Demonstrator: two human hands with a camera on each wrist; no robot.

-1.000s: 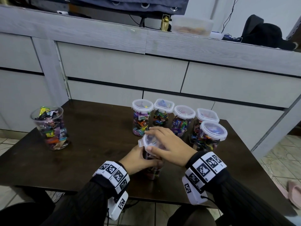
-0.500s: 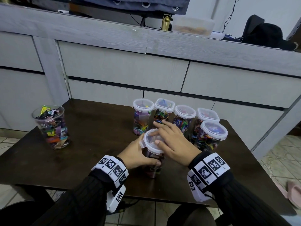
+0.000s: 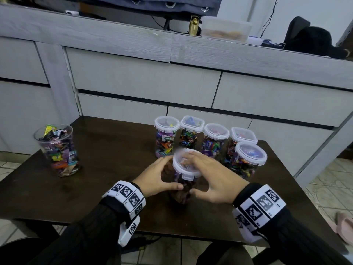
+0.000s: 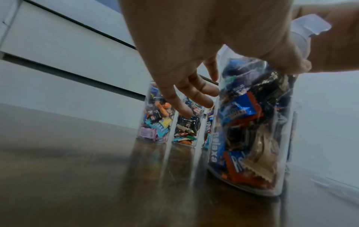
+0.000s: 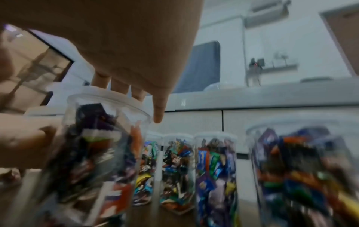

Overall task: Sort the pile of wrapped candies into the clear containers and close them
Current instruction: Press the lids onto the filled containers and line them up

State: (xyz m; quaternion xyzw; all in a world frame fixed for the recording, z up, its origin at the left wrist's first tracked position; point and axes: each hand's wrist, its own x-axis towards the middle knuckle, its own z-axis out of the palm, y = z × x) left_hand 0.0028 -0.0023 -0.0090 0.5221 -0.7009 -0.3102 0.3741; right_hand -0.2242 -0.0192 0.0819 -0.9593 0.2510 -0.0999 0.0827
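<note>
Five lidded containers (image 3: 210, 138) stand packed with wrapped candies at the back right of the dark worktop (image 3: 107, 159), lids on and, as far as the head view shows, latched. That part looks finished.

A sixth container (image 3: 184, 186) stands near the front middle of the worktop, between both hands, full of candies. Its lid (image 3: 186, 165) sits on top, front latch tab sticking out, so likely not clipped yet.

The left hand (image 3: 156, 176) wraps the container's side, thumb in front, fingers (image 4: 194, 95) round the far wall, clamped on the body to steady it. The right hand (image 3: 212, 178) lies over the lid with fingers (image 5: 136, 92) fairly straight, spread across the top and pressing down; its thumb touches the container's front lower down.

A seventh container (image 3: 58, 150) stands well apart at the left edge of the worktop, heaped with candies above the rim and without a lid. No loose pile is visible on the worktop, so sorting seems done.

Left, by judgement: snap the latches on the sixth, then lid and close the seventh. No spare lid is in view.
</note>
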